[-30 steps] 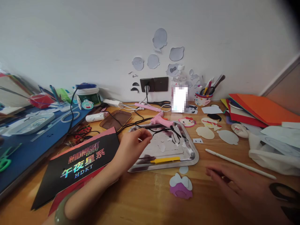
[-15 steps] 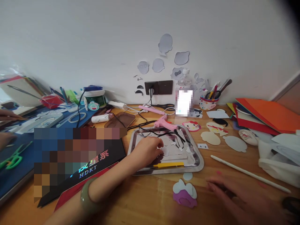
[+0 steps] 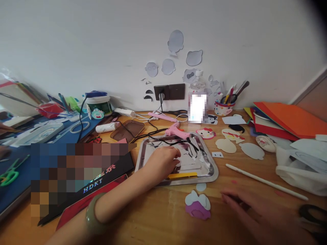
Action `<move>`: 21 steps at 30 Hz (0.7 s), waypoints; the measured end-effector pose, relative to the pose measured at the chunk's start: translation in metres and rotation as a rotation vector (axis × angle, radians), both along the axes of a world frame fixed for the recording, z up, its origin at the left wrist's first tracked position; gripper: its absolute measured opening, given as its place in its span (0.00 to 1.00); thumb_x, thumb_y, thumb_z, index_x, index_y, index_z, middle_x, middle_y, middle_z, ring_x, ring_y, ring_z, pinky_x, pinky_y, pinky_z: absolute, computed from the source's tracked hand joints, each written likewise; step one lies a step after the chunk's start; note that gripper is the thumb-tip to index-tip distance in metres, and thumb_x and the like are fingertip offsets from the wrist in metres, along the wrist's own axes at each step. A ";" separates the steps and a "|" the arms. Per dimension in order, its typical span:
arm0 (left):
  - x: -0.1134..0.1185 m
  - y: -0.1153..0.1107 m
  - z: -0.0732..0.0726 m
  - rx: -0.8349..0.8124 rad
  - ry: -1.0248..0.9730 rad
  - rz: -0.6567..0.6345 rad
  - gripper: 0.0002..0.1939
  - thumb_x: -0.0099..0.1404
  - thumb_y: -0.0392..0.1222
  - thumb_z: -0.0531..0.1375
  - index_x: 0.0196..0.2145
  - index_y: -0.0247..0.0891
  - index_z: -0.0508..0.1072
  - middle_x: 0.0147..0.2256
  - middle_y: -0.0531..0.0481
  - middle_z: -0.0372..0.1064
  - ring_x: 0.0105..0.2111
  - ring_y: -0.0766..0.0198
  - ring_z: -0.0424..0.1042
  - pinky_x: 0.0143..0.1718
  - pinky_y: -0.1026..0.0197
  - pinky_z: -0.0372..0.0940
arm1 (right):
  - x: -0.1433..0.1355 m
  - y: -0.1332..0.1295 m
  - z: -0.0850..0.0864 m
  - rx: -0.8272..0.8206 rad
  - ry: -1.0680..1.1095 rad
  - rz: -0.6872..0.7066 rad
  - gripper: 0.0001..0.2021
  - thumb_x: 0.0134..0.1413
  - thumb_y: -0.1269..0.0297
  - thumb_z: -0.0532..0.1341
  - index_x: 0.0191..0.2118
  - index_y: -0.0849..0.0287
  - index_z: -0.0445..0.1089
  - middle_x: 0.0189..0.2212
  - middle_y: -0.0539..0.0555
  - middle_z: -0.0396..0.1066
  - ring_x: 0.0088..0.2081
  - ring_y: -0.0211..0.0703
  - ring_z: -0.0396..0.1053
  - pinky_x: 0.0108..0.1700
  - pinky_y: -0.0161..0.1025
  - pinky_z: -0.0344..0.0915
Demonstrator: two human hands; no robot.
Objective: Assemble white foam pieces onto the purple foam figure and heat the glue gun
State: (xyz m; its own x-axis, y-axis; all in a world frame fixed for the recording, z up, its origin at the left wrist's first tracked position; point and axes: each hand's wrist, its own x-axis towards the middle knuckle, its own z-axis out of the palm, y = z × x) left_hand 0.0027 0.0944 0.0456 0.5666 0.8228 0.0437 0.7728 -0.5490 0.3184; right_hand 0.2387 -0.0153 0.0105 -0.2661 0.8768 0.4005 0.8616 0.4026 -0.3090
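Note:
My left hand [image 3: 165, 160], with a green bangle [image 3: 93, 212] on the wrist, reaches over a shiny metal tray [image 3: 213, 175]. Its fingers are closed and bent down; what lies between the tips is too hidden to make out. A yellow tool [image 3: 182, 175] lies along the tray's near edge, beside the hand. My right hand [image 3: 258, 211], somewhat blurred, rests low at the right with its fingers stretched out and nothing seen in them. Between the hands, a purple and pale blue cutout [image 3: 198, 207] lies on the table, with a small pale oval [image 3: 201, 186] just beyond it.
A pink glue gun [image 3: 177, 131] leans on the tray's far rim, cables around it. Pale cutouts [image 3: 251, 150] and a white stick [image 3: 265, 181] lie to the right; black scissor handles [image 3: 313, 214] sit beyond my right hand. A dark box [image 3: 122, 166] stands left. Another person's hand [image 3: 6, 128] shows far left.
The view has shifted slightly, so everything appears a little further left and higher. A white piece that showed beside my left fingertips is now mostly out of sight. My right hand stays by the cutout.

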 end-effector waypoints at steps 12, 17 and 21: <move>-0.007 0.003 0.004 -0.037 0.027 0.064 0.11 0.58 0.35 0.54 0.37 0.36 0.72 0.33 0.45 0.72 0.34 0.59 0.69 0.36 0.60 0.61 | 0.001 -0.001 0.001 0.032 -0.050 0.028 0.10 0.54 0.60 0.53 0.34 0.51 0.72 0.28 0.45 0.76 0.26 0.37 0.74 0.26 0.28 0.71; -0.004 0.004 0.003 -0.034 0.059 0.050 0.11 0.57 0.35 0.54 0.37 0.36 0.72 0.33 0.45 0.72 0.34 0.58 0.70 0.35 0.59 0.61 | -0.001 0.000 0.000 0.111 -0.096 0.030 0.14 0.56 0.60 0.50 0.33 0.54 0.72 0.27 0.47 0.76 0.25 0.37 0.74 0.26 0.28 0.71; 0.001 0.003 -0.002 -0.029 0.102 0.011 0.10 0.56 0.35 0.53 0.35 0.36 0.72 0.32 0.47 0.72 0.32 0.59 0.70 0.33 0.61 0.61 | -0.004 0.001 0.001 0.097 -0.123 0.029 0.15 0.57 0.61 0.48 0.34 0.53 0.72 0.29 0.46 0.76 0.28 0.36 0.74 0.27 0.26 0.70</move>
State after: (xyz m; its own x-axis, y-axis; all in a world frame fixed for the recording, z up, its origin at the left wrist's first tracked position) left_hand 0.0037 0.0975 0.0437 0.5581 0.8289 -0.0377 0.8076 -0.5322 0.2540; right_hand 0.2349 -0.0145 0.0114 -0.3429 0.8270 0.4455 0.8781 0.4507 -0.1607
